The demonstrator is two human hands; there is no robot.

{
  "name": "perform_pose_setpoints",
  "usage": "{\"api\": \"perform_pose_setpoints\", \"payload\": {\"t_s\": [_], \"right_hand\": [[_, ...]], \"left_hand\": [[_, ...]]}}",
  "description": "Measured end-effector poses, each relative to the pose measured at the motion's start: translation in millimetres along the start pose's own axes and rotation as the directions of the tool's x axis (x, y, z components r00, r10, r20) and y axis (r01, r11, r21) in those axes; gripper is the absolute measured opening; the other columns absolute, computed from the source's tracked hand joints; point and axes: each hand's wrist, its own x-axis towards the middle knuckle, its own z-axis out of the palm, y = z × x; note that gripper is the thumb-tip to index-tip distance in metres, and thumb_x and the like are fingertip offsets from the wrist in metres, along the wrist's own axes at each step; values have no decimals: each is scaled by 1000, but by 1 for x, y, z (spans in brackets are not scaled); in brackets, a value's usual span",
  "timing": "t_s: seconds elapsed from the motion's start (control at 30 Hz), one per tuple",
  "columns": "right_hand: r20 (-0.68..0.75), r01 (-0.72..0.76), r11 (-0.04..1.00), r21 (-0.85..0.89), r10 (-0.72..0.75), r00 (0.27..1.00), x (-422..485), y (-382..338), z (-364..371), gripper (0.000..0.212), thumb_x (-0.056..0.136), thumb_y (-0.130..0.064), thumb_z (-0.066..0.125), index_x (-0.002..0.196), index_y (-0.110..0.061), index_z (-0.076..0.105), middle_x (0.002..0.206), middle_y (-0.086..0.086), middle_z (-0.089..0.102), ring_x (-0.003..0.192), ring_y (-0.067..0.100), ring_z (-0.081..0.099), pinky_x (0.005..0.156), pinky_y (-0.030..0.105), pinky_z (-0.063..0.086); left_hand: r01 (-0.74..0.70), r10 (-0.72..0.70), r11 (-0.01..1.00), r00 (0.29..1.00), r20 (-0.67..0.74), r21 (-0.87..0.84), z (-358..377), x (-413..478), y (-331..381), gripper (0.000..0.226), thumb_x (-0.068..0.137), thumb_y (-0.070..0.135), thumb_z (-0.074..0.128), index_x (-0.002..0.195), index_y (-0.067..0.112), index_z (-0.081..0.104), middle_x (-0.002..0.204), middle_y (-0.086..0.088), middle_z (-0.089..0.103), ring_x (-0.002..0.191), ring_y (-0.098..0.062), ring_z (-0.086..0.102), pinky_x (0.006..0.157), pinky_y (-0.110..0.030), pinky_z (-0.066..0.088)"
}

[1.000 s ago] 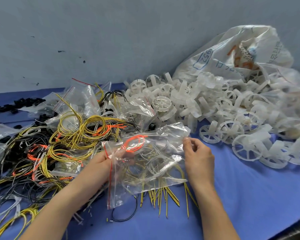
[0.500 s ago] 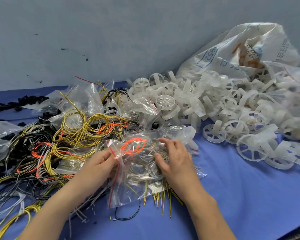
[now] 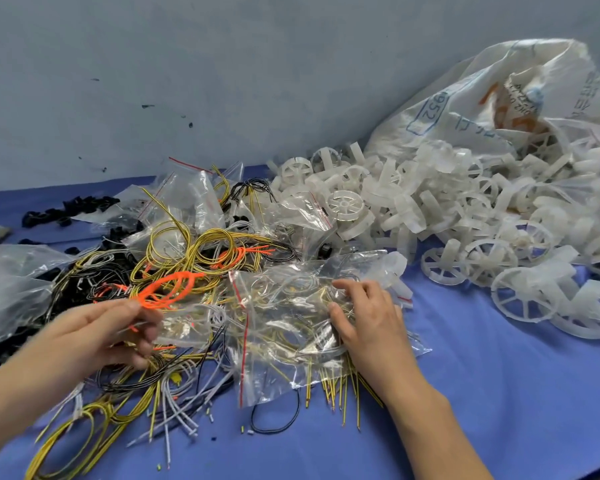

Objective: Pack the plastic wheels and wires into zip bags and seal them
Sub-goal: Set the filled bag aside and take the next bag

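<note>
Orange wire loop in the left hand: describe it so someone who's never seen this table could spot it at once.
On the blue table, find the tangle of wires left of the white wheel pile. The left hand pinches the orange wire loop over that tangle. Neighbours are mostly yellow and black, and other orange strands lie in the heap; only this coil is held in fingers.

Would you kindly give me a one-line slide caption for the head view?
Left hand pinches an orange wire coil while the right hand rests on a wire-filled zip bag.
</note>
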Motion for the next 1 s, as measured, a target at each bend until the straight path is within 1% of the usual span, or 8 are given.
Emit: {"api": "perform_pose_setpoints", "payload": {"t_s": [0.13, 0.23, 0.3, 0.37, 0.47, 0.6, 0.73, 1.0], "right_hand": [[-107, 38, 997, 66, -30, 994, -1, -10, -3, 31, 99, -32, 51, 130, -28, 55, 116, -5, 54, 111, 18, 50, 94, 41, 40], [-206, 133, 970, 205, -90, 974, -2, -31, -8, 22, 97, -26, 53, 117, -23, 64, 102, -5, 59, 95, 16, 56, 86, 42, 46], [-206, 180, 948, 262, -127, 970, -7, -50, -9, 15, 97, -36, 53, 104, -27, 63, 90, -12, 59, 81, 10, 57, 76, 39, 48], [-155, 192, 949, 251, -157, 975, -13, -69, -7, 22, 92, -55, 48, 95, -33, 54, 80, -17, 53, 74, 10, 55, 65, 34, 44], [-38, 215, 967, 138, -212, 977, -18, -91, 4, 43, 83, -73, 38, 101, -34, 43, 87, -18, 45, 77, 13, 54, 66, 32, 34], [42, 194, 981, 32, -195, 980, -15, -98, 14, 33, 92, -57, 45, 107, -27, 46, 100, -9, 54, 88, 20, 57, 69, 35, 31], [4, 171, 983, 63, -171, 985, -15, -95, 11, 14, 97, -45, 44, 92, -31, 43, 89, -11, 51, 81, 19, 56, 65, 33, 29], [-140, 243, 963, 116, -226, 964, -14, -97, -8, 18, 98, -42, 45, 87, -28, 44, 82, -6, 60, 72, 24, 57, 59, 33, 28]], "left_hand": [[-103, 158, 952, 972, -175, 289, -36, -12, 2, 57, 72, 76, 57, 98, 27, 72, 97, 0, 75, 82, -19, 73, 55, -32, 60], [-199, 415, 727, 890, -190, 657, -51, -9, -2, 53, 86, 77, 37, 102, 36, 66, 102, 15, 68, 96, -6, 64, 76, -37, 57], [-167, 430, 653, 885, -180, 739, -40, -10, 2, 50, 92, 72, 31, 102, 37, 65, 96, 14, 67, 90, -6, 64, 79, -32, 52], [-114, 279, 762, 946, -164, 638, -18, -15, 6, 47, 91, 72, 34, 96, 37, 66, 81, 8, 71, 67, -10, 67, 55, -26, 53], [-19, 32, 867, 999, -17, 497, 20, -16, 1, 31, 101, 32, 44, 83, 25, 68, 70, -2, 68, 46, -15, 58, 38, -20, 40], [14, -53, 899, 996, 78, 437, 56, -13, 3, 29, 103, 20, 41, 89, 12, 66, 65, -2, 63, 45, -20, 53, 38, -22, 36], [44, -114, 926, 980, 166, 375, 80, 2, 8, 29, 104, 23, 40, 94, 9, 63, 66, 0, 62, 44, -21, 52, 38, -24, 37], [41, -170, 947, 905, 390, 318, 134, 42, 34, 34, 93, 0, 38, 73, 14, 63, 58, -11, 51, 43, -13, 45, 40, -21, 33]]}}
